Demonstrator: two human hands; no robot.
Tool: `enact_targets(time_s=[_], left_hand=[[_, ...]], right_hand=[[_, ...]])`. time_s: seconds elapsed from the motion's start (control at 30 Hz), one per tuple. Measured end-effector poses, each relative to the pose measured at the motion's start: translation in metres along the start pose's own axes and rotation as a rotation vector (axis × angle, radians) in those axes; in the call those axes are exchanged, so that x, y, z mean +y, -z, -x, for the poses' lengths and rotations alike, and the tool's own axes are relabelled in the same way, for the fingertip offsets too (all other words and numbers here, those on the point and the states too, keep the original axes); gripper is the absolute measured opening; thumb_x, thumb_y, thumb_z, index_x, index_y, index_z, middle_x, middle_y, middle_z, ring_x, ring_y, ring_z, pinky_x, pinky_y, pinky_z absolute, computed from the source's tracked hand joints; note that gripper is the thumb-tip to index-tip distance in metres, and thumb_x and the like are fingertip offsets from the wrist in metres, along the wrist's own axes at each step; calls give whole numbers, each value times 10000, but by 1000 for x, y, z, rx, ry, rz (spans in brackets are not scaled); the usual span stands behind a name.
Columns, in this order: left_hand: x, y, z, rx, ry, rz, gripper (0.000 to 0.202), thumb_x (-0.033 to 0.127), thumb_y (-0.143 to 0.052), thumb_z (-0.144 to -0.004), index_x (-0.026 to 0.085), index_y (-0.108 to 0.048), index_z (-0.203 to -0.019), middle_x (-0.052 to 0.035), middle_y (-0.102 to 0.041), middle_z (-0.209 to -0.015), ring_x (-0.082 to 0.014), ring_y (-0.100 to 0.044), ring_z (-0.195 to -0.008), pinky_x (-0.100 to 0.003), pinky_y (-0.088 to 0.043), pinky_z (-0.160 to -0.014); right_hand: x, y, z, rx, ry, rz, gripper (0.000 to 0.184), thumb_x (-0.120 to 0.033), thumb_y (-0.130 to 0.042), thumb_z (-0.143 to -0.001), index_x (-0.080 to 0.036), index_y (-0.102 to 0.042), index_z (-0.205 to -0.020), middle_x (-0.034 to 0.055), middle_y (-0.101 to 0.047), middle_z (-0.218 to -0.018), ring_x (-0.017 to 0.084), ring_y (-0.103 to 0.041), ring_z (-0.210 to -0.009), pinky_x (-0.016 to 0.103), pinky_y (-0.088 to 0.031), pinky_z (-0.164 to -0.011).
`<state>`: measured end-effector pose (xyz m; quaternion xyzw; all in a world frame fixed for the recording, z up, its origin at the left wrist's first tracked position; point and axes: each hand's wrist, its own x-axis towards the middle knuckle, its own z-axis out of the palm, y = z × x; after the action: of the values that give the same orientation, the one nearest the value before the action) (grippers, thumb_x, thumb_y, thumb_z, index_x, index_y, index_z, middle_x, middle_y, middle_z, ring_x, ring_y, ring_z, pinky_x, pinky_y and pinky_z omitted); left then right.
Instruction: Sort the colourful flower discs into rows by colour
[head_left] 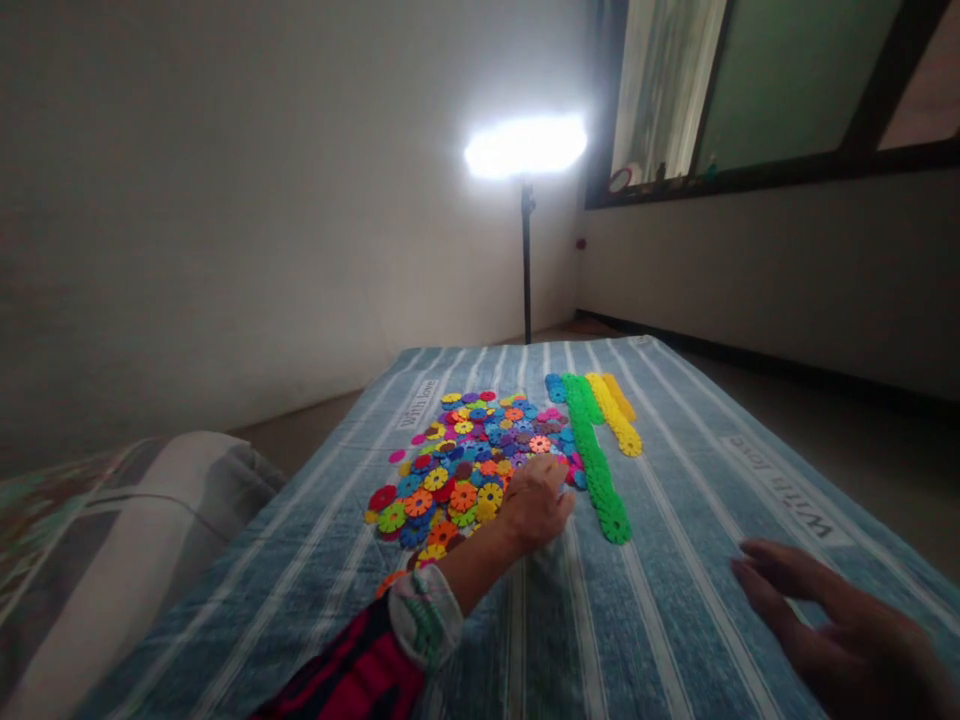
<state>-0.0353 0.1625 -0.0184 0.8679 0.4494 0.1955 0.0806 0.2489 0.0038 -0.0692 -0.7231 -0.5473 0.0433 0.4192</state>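
Observation:
A heap of colourful notched plastic discs (435, 480) is spread over the striped cloth. My left hand (534, 503) reaches across to the right edge of this heap. Its fingers are bent down and drawn together, and what lies under their tips is hidden. Just beyond it, a long overlapping row of green discs (595, 465) runs toward me, with a shorter yellow row (616, 415) to its right. Low at the right, my right hand (851, 630) is held over the cloth, slightly blurred. A gap shows between its thumb and fingers, with nothing visible in them.
A few blue discs (555, 388) and an orange row (621, 397) lie at the far end. The striped blue cloth (690, 620) covers the table. Behind it stands a bright lamp (526, 147) on a pole. Grey bundled fabric (172, 530) is at the left.

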Motion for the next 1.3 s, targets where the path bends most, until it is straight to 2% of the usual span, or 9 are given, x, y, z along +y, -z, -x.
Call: enact_targets(time_s=[0.1, 0.2, 0.33, 0.5, 0.7, 0.93, 1.0, 1.2, 1.3], left_hand=[[-6, -5, -41, -45, 68, -111, 237, 257, -495, -861, 135, -624, -1018, -157, -587, -1183, -271, -511, -1161, -405, -395, -1021], [-15, -12, -79, -67, 139, -128, 317, 262, -485, -876, 117, -586, -1139, -178, -544, -1281, -290, -465, -1232, -412, -351, -1049], [-33, -27, -114, -96, 187, -132, 382, 254, -409, -911, 90, -527, -1235, -180, -460, -1392, -326, -395, -1300, -448, -283, -1064], [-55, -41, -132, -169, 181, -165, 325, 270, -433, -897, 195, -573, -1180, -132, -508, -1366, -307, -407, -1302, -554, -273, -1072], [-71, -40, -122, -190, 74, -261, 305, 309, -389, -921, 247, -587, -1145, -102, -533, -1324, -290, -435, -1257, -592, -324, -1025], [-79, -18, -85, -296, 73, -250, 418, 363, -354, -941, 298, -457, -1340, -80, -317, -1530, -322, -279, -1390, -688, -246, -1052], [-82, -9, -71, -300, 62, -247, 416, 351, -345, -944, 291, -462, -1339, -80, -320, -1531, -327, -274, -1398, -701, -247, -1047], [-73, 13, -42, -155, 164, -355, 298, 279, -427, -910, 231, -615, -1136, -109, -520, -1375, -327, -427, -1305, -645, -264, -1069], [-53, 13, -42, -93, 96, -304, 288, 306, -450, -907, 207, -605, -1129, -118, -522, -1370, -296, -420, -1314, -574, -282, -1087]], right_hand=[[-58, -36, -48, -120, 99, -71, 367, -537, -545, -802, -248, -710, -957, 77, -728, -981, 264, -683, -839, 351, -545, -688], [-86, -65, -80, -177, 168, -73, 363, -504, -470, -817, -219, -689, -872, 71, -734, -912, 245, -687, -804, 344, -520, -702], [-81, -93, -98, -183, 182, -37, 372, -487, -413, -821, -214, -666, -833, 77, -725, -897, 249, -678, -788, 359, -493, -717], [-66, -112, -108, -206, 73, -75, 393, -488, -412, -803, -203, -675, -866, 92, -724, -933, 268, -675, -834, 379, -486, -757], [-57, -114, -112, -258, -48, -200, 432, -497, -465, -762, -177, -686, -951, 94, -721, -1003, 265, -671, -927, 374, -493, -844], [-54, -113, -108, -271, -39, -237, 395, -475, -480, -766, -188, -678, -951, 83, -718, -1011, 256, -668, -945, 366, -496, -854], [-52, -114, -108, -269, -21, -226, 389, -467, -474, -772, -187, -676, -952, 84, -715, -1019, 255, -666, -953, 368, -494, -858], [-51, -116, -109, -271, -3, -199, 409, -454, -463, -776, -166, -676, -973, 93, -708, -1028, 248, -664, -951, 365, -494, -853], [-51, -116, -109, -273, -5, -190, 406, -451, -459, -777, -171, -674, -978, 89, -707, -1030, 247, -661, -950, 369, -488, -854]])
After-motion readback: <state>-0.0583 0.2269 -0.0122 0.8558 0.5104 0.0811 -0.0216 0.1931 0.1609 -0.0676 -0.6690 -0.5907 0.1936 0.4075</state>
